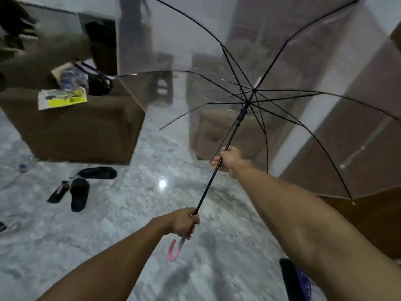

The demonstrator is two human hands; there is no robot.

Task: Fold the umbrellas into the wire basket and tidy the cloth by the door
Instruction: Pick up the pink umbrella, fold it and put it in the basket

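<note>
One umbrella [282, 88] is in play, its clear canopy fully spread and held out over the floor [138, 192], up and to the right of both hands. Its black shaft [217, 170] is the landmark: it runs on a slant from the pink hooked handle [175, 248] at lower left up to the runner [242, 115] under the ribs. The right hand [227, 159] is clenched round the shaft partway up, just below the runner, so it is the nearer hand for sliding the runner down along that axis, I judge. The left hand [184, 222] grips the shaft's lower end where the handle begins. Left of the shaft stand a brown sofa [82, 131] and sandals [80, 192]. No basket or cloth shows.
</note>
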